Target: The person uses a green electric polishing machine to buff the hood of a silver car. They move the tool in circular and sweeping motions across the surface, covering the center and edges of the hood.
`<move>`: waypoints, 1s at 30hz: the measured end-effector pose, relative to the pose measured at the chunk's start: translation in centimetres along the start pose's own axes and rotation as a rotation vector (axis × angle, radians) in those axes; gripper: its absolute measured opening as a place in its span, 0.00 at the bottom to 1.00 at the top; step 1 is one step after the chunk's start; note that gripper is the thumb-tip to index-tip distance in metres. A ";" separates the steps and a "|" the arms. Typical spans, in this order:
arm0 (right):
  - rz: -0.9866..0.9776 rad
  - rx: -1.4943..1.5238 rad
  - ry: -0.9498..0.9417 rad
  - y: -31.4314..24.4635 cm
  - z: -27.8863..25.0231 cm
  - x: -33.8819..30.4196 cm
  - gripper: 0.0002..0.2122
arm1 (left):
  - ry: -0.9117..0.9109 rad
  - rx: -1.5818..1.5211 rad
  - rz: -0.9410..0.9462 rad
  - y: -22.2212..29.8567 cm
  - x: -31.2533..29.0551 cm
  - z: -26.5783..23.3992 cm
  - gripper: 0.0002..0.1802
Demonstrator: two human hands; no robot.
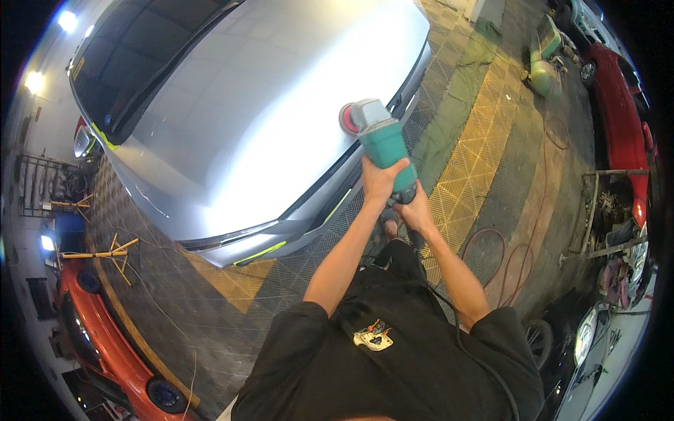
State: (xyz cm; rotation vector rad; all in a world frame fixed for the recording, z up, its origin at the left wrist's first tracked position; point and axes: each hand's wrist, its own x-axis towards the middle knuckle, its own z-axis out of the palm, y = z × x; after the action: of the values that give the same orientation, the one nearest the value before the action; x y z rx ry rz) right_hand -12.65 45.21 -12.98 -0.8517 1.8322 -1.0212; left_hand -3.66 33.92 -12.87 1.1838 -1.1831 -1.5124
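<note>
Both hands' grip, left hand [382, 179] ahead of right hand [415, 210], clamps the likely heavy, rigid teal polisher [382, 140] behind its pad [347, 118] on the silver hood [267, 119].

Teal handheld polisher [382, 140] sat w/ its round pad [347, 118] on the silver car's hood [267, 119], near front edge. Both hands gripped its body: left hand [381, 180] ahead, right hand [415, 210] behind. Coiled red hose [502, 259] lay on the tiled floor [484, 140] to the right.
</note>
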 end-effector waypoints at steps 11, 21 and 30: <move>-0.127 -0.008 -0.008 2.8 2.3 -3.1 0.42 | 0.088 0.105 -0.052 -0.9 -4.2 -2.9 0.47; -0.174 -0.416 -0.367 -0.7 9.8 -9.5 0.46 | 0.296 -0.353 0.118 -1.9 -13.8 -15.5 0.38; -0.289 -0.470 -0.400 -3.2 11.0 -8.5 0.49 | 0.438 -0.377 0.147 -0.7 -13.1 -16.6 0.39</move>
State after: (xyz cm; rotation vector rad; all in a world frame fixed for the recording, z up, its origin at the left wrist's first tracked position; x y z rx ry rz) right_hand 1.21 47.65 -10.55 -1.5194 1.6458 -0.5274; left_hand 14.99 43.92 -13.05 1.0707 -0.6425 -1.2153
